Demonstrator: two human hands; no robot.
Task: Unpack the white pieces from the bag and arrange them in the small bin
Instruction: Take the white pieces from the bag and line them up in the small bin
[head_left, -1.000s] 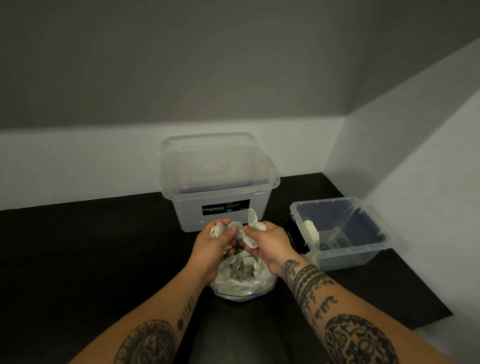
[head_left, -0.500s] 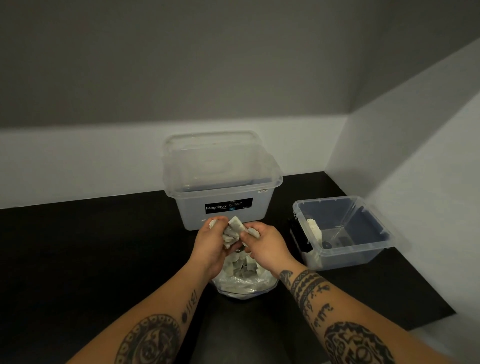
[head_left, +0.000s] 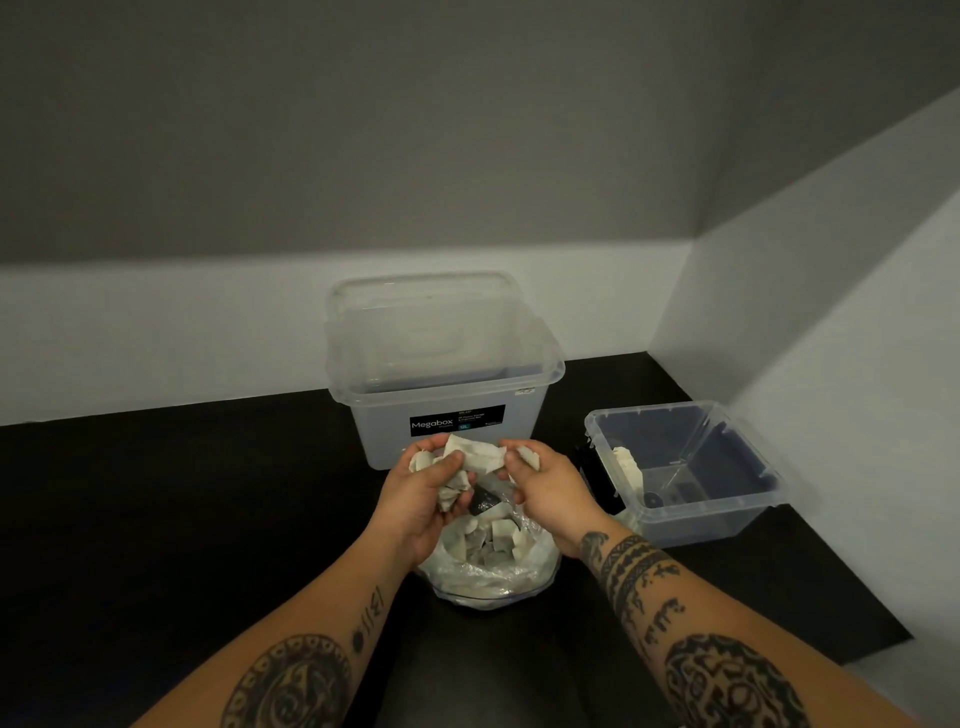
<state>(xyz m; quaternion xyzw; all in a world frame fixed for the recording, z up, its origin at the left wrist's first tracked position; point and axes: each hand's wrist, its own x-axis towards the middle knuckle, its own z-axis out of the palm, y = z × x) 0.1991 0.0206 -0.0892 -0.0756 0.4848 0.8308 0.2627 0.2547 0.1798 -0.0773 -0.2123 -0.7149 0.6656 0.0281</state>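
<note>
Both hands sit above the open mouth of a clear plastic bag (head_left: 488, 577) on the black bench (head_left: 156, 519). The left hand (head_left: 423, 493) has its grip curled shut around a bunch of white pieces (head_left: 470, 457), thumb pressed on top, fingers wrapped underneath; several pieces stick out above and below the fist. The right hand (head_left: 550, 488) has its grip pinched closed on the other end of the same bunch, with one small piece poking out past the fingertips. The two grips are nearly touching, the bunch bridging them. Just below the grips a small dark item shows at the bag mouth; can't tell what it is. Under the grips the bag holds more white pieces, loosely heaped, bag sagging on the bench between the forearms. Beyond the grips, just behind them, stands a large clear tub (head_left: 447, 374) with a black label, its lid propped behind it. To the right of the right grip, a bit apart, sits the small bin (head_left: 685, 467), clear with a dark floor. A few white pieces already lie inside it, against the wall nearest the hands. Both forearms are tattooed.
</note>
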